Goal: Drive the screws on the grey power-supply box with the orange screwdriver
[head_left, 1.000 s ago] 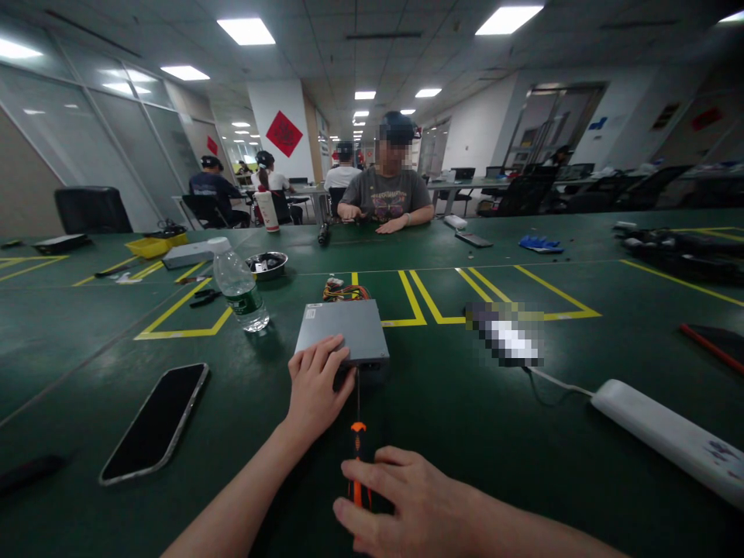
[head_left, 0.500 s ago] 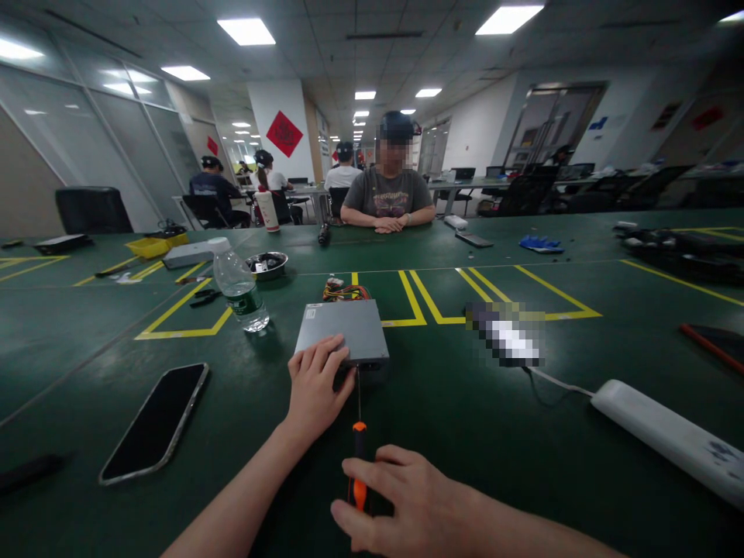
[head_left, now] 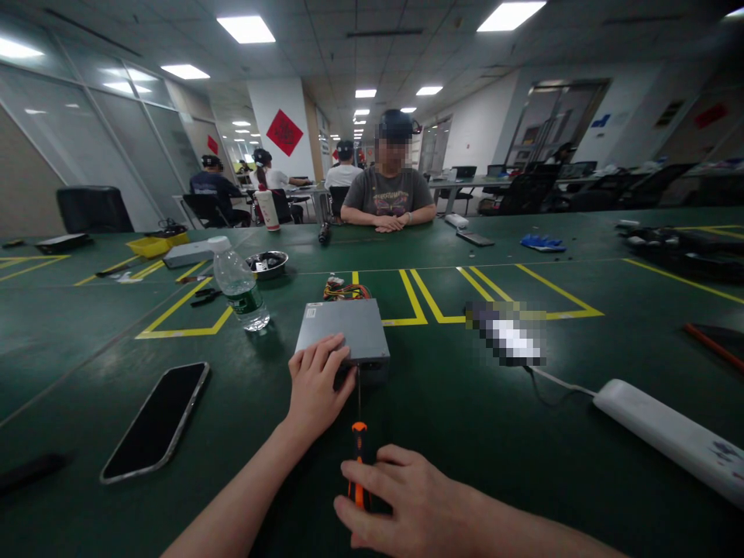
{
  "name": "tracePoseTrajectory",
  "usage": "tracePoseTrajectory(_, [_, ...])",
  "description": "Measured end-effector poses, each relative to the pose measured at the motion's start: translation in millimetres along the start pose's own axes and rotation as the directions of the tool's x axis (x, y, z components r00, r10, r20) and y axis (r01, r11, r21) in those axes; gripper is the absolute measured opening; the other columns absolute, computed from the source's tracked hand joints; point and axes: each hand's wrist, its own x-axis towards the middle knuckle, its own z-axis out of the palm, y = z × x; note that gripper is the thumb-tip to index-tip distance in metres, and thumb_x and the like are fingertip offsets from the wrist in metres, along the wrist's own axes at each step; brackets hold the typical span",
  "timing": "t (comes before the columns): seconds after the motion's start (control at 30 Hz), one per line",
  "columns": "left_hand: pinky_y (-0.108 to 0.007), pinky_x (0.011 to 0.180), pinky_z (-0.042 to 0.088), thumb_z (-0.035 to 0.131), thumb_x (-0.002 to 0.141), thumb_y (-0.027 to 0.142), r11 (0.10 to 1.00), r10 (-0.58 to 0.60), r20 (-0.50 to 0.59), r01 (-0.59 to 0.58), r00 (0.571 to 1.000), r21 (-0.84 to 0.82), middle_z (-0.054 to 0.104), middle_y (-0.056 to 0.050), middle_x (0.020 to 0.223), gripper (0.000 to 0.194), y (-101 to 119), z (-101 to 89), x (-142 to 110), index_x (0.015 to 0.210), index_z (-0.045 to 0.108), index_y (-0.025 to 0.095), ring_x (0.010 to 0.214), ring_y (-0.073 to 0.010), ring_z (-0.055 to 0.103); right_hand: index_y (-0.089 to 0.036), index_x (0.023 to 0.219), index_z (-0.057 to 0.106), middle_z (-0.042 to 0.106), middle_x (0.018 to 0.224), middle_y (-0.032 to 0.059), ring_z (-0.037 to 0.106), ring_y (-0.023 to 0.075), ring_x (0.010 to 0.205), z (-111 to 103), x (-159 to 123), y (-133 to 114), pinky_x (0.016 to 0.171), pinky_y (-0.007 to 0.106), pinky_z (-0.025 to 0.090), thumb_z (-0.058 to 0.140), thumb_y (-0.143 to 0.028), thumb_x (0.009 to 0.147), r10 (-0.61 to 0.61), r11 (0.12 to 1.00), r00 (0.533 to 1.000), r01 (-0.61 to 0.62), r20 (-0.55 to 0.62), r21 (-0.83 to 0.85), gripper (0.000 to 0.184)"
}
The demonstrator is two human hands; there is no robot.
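A grey metal computer power supply (head_left: 344,318) lies on the green table, with a bundle of coloured wires (head_left: 347,290) behind it. My left hand (head_left: 319,380) grips its near left corner, fingers on the top and thumb at the front face. My right hand (head_left: 401,496) pinches the black and orange handle of a screwdriver (head_left: 359,442) between thumb and fingers. The screwdriver's thin shaft points away from me and meets the front face beside my left thumb. Its tip cannot be made out.
Left of the power supply stand a water bottle (head_left: 242,298) and a metal bowl (head_left: 268,263) of small parts. A phone (head_left: 156,422) lies at the near left, a white power strip (head_left: 668,434) at the right. A person (head_left: 388,194) sits across the table.
The screwdriver handle has turned a little about its axis, showing a different side. My right fingers have shifted slightly on it; my left hand and the power supply stay put.
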Motion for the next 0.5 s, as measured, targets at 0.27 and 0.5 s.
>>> tracePoseTrajectory(0.27, [-0.041,0.086,0.031,0.054,0.082,0.027,1.0,0.001,-0.004,-0.001,1.0,0.006,0.06,-0.006,0.119,0.022,1.2,-1.8,1.0,0.103,0.054,0.024,0.11,-0.024,0.052,-0.013,0.084,0.055,0.065,0.092,0.0096,0.06,0.0129,0.083,3.2,-4.0,1.0,0.06,0.024,0.044,0.039,-0.034,0.097,0.044,0.997,0.99,-0.035,-0.131,0.066,0.03])
tracePoseTrajectory(0.5, [-0.041,0.087,0.031,0.055,0.081,0.027,1.0,0.001,-0.002,-0.001,1.0,0.005,0.059,-0.006,0.12,0.022,0.8,-0.6,-0.3,0.103,0.054,0.024,0.111,-0.0239,0.051,-0.016,0.103,0.056,0.064,0.095,0.0106,0.059,0.0157,0.092,-1.9,-1.2,0.3,0.062,0.025,0.046,0.042,-0.028,0.095,-0.019,1.0,0.996,0.018,-0.087,-0.012,0.02])
